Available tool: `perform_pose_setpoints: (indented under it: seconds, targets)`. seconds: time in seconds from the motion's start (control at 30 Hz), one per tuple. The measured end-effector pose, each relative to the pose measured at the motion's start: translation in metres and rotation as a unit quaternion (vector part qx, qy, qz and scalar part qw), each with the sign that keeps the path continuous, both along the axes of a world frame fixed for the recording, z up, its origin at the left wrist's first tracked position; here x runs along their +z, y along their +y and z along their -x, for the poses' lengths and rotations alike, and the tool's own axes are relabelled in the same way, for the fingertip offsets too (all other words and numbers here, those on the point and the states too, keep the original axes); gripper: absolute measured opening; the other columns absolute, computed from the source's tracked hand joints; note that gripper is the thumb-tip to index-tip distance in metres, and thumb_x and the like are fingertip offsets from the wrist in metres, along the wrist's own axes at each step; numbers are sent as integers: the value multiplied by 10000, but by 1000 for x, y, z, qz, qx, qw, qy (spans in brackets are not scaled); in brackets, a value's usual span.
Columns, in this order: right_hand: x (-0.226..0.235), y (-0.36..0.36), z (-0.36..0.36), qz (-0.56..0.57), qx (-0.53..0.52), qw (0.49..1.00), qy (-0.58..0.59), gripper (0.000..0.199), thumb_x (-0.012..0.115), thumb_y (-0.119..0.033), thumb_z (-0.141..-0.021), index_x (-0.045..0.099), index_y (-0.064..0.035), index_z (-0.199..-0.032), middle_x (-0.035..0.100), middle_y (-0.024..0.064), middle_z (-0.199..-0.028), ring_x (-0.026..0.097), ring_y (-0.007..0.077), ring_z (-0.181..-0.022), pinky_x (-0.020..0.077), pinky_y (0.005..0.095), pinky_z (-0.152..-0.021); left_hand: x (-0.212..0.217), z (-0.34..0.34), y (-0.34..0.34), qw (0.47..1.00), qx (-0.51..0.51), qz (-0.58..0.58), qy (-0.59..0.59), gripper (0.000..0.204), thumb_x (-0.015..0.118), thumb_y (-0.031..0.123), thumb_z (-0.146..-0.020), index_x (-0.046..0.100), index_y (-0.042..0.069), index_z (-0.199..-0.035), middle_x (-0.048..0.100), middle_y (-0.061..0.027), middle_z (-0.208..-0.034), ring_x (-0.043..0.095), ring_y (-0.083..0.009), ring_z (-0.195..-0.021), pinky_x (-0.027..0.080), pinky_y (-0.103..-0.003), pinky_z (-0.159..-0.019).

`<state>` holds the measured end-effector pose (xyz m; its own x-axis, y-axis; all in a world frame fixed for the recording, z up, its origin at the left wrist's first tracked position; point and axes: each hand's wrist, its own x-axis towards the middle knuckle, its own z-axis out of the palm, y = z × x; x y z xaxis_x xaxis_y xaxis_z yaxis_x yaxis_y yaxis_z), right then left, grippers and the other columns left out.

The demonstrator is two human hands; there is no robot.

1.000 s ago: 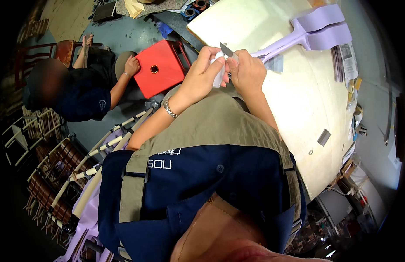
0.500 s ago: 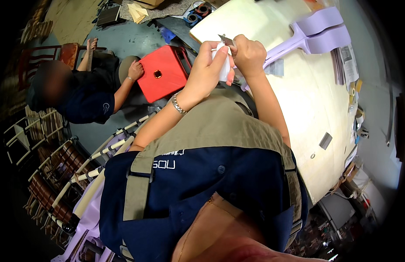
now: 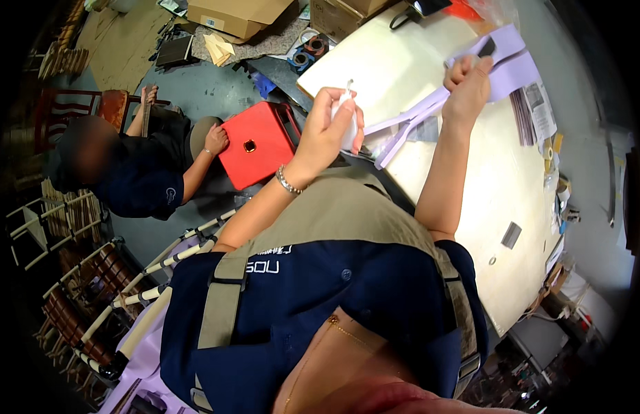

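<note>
My left hand (image 3: 332, 124) is closed around a small white squeeze bottle (image 3: 348, 123) with a thin tip pointing up, held over the near left edge of the table. Farther right, my right hand (image 3: 466, 88) is closed, and a small dark flat piece (image 3: 487, 47) sticks up from its fingers. That hand is over a light purple smooth part (image 3: 508, 74), which has a broad body and long narrow arms running back toward the bottle. I cannot tell whether hand and part touch.
On the cream tabletop (image 3: 486, 207) lie a small grey rectangle (image 3: 511, 235) and a ring (image 3: 492, 261). Beyond the left edge stands a red stool (image 3: 258, 148), touched by a seated person (image 3: 120, 155). Cardboard boxes (image 3: 234, 17) stand at the back; a pipe rack (image 3: 154, 241) is at left.
My right hand has moved away from the bottle tip, right and over the purple part, carrying the small flat piece. My left hand still holds the bottle, slightly lower in view.
</note>
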<state>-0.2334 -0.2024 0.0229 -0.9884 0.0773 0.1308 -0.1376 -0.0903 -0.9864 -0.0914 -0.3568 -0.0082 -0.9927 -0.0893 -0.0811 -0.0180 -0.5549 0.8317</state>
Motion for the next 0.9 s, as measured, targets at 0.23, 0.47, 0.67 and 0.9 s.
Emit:
perform_pose_setpoints:
  seconds: [0.23,0.47,0.67,0.9]
  targets:
    - [-10,-24,-58,-57,225,973,-14,377,375,-407,-904,444,-65,-762,347,-53,-575,289,36,-523,230,179,-474,6,-3,-11,993,-6,69,92,190,438,133,-890,352,10,-1007,515,-94,-795,510,-114,-568,430,-229,-530]
    - [13,-21,-85,-99,337,936,1,153,626,-154,-780,557,-18,-791,559,-6,-650,467,44,-585,353,181,-524,17,-7,-18,971,29,189,141,243,510,126,-854,417,-11,-1031,554,-110,-922,545,-135,-845,446,-252,-732]
    - [21,-30,-92,-184,342,921,37,132,636,-140,-767,594,-16,-784,559,22,-614,473,64,-539,369,203,-497,14,-13,-26,956,53,236,163,258,539,96,-823,435,-11,-1034,551,-101,-949,540,-148,-869,427,-260,-771]
    - [18,-34,-93,-181,325,927,55,184,572,-183,-829,573,-13,-757,504,-7,-571,415,41,-491,310,188,-444,15,-15,-28,953,67,240,171,240,564,71,-797,461,0,-1002,545,-81,-909,540,-143,-846,427,-255,-757]
